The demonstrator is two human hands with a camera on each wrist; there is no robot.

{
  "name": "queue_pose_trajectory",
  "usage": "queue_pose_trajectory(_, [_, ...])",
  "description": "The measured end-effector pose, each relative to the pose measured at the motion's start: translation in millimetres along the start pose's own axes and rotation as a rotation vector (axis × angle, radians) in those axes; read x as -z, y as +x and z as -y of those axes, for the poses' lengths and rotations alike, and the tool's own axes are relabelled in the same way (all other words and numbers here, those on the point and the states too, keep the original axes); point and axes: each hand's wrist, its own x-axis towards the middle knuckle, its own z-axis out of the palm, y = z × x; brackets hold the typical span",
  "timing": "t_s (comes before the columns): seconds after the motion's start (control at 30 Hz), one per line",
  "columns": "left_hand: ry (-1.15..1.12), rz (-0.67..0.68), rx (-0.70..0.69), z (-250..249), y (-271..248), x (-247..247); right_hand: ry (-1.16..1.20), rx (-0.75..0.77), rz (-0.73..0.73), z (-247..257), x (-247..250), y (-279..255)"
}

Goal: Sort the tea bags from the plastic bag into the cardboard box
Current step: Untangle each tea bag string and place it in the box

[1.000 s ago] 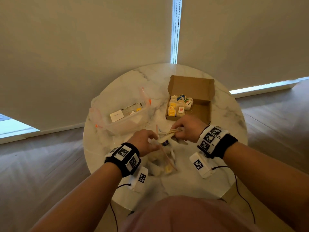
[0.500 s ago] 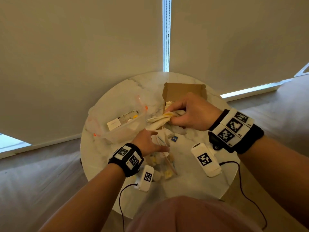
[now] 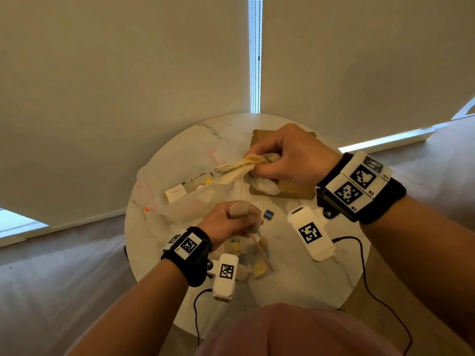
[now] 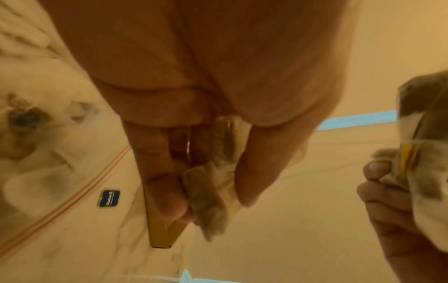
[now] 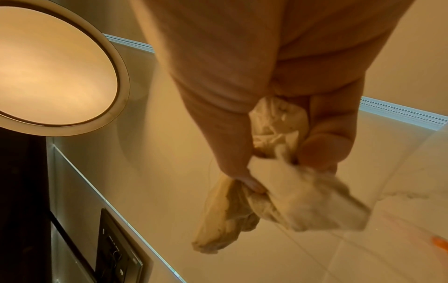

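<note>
Right hand [image 3: 295, 156] is raised over the box [image 3: 290, 187], fingers curled tight round a bunch of tea bags [image 3: 241, 168]. The bags stick out to the left of the fist, pale and crumpled, one with a yellow tag. In the right wrist view the thumb and fingers [image 5: 327, 137] pinch the same bunch [image 5: 278, 191], several bags hanging below the grip.

Left hand [image 3: 228, 224] sits lower, near the counter [image 3: 295, 278] middle, closed round a tea bag [image 3: 239, 209] that pokes up from the fist. Left wrist view shows the bag [image 4: 213, 191] squeezed between thumb and fingers, blurred.

Plastic bag [image 3: 254, 255] lies flat on the counter under and just behind the left hand, with more tea bags inside; count unclear. A thin thread runs between the right hand's bunch and the left hand area.

Box is brown cardboard, at the far right of the round marble counter, mostly hidden by the right hand; its contents cannot be seen.

A clear tub [image 3: 190, 201] stands left of the box with a white card and small items in it. A small blue packet [image 3: 268, 215] lies on the counter between the hands.
</note>
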Motion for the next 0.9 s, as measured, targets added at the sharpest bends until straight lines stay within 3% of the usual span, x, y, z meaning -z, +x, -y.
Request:
queue_pose_trajectory(0.2, [-0.224, 0.149, 0.058, 1.2, -2.3, 5.6, -0.084, -0.02, -0.019, -9.4, -0.5, 4.0])
queue_pose_trajectory(0.33, [-0.451, 0.167, 0.023, -8.9, -3.1, 10.2, -0.253, -0.003, 0.023, -22.4, -11.2, 0.2])
queue_pose_trajectory(0.5, [-0.487, 0.149, 0.023, -26.6, -6.7, 5.3, -0.315, 0.036, 0.112, -22.5, -26.1, -6.4])
queue_pose_trajectory(0.67, [-0.477, 0.19, 0.066, -33.7, -8.2, -0.6, -0.447, 0.11, 0.097, -28.5, -41.1, -1.6])
queue_pose_trajectory(0.9, [-0.43, 0.068, 0.07, -33.3, -7.0, -4.7, -0.411, 0.223, 0.107, -39.1, -55.2, -6.2])
